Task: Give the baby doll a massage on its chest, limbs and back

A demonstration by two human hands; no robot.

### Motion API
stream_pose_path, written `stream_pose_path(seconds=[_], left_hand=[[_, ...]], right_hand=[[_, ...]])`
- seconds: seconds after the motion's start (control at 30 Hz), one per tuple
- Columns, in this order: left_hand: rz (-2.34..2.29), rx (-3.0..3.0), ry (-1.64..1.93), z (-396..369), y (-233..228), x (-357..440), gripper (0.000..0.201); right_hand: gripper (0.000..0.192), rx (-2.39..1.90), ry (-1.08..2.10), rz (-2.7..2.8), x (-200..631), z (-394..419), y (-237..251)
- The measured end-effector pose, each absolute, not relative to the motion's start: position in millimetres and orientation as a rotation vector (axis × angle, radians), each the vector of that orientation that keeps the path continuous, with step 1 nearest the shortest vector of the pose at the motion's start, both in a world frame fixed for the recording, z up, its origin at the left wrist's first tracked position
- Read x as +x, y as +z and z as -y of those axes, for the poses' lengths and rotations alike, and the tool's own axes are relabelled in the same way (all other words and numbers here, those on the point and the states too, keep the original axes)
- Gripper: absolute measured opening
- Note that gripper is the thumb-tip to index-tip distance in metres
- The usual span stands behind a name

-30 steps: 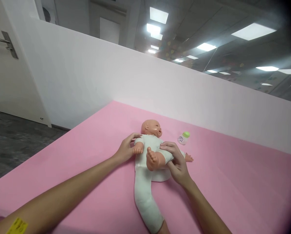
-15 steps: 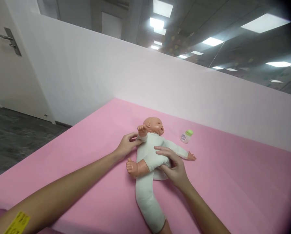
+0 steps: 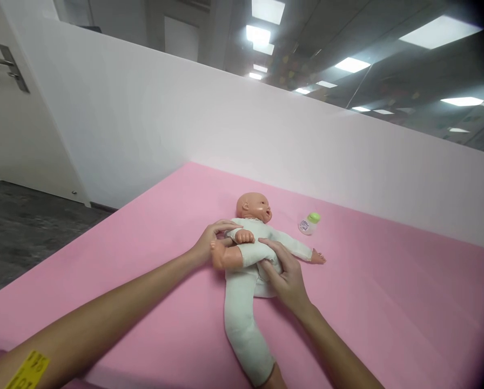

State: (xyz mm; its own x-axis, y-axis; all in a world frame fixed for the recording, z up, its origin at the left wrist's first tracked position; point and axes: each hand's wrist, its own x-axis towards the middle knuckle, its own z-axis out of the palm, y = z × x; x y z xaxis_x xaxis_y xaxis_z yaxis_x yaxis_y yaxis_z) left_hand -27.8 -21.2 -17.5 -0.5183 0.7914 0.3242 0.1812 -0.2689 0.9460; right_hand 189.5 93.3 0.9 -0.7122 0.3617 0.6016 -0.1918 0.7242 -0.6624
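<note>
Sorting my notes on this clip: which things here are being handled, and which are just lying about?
Handled:
doll
left hand, at the doll's side
right hand, on its hip

Lying about:
bottle
pink mat

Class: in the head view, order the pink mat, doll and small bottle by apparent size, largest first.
1. Pink mat
2. Doll
3. Bottle, though it lies farther from the camera than most of the doll.
</note>
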Motion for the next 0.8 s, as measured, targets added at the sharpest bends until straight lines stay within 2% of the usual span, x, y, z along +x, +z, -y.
stream_pose_path(seconds=[0.3, 0.5, 0.8], left_hand=[[-1.413, 0.917, 1.836, 28, -9, -17, 0.051], [-1.365, 0.979, 1.941, 27, -12, -21, 0.044], [-1.486, 0.924, 1.773, 28, -11, -18, 0.042]], right_hand=[[0.043, -0.016, 0.886, 2.209, 197, -97, -3], [0.044, -0.005, 0.888, 2.223, 198, -97, -2], [0.039, -0.178, 0.913, 2.184, 198, -95, -4]])
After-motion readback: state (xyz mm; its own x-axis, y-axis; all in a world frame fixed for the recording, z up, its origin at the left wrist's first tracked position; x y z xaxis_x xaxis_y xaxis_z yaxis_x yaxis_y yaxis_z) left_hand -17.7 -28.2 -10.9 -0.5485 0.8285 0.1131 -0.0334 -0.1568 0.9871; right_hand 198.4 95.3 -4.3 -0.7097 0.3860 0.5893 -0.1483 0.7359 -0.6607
